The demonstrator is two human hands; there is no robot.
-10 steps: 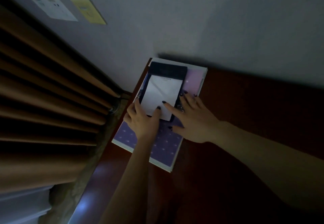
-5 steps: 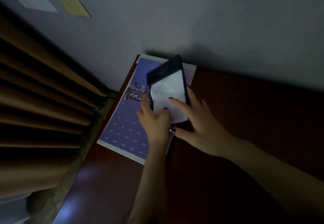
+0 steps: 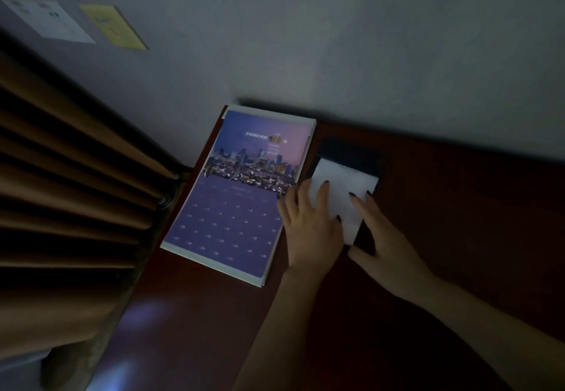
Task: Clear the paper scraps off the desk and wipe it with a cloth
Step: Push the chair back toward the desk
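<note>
Several date numbers, among them 25, 26 and 31, read on the purple skyline calendar (image 3: 235, 207); its headline is too blurred. You have moved the dark-backed white paper notepad (image 3: 342, 176) off it onto the red-brown table (image 3: 458, 222), just beside. Your left hand (image 3: 308, 228) and right hand (image 3: 388, 243) rest on it flat-fingered, grip open.

Desk (image 3: 214, 329), lower frame: dark reddish wood, glossy, reflected light. Calendar (image 3: 241, 195), centre: printed glossy paper. Notepad sheet (image 3: 342, 195): matt white paper. Curtain (image 3: 67, 195), left: brown pleated cloth.
</note>
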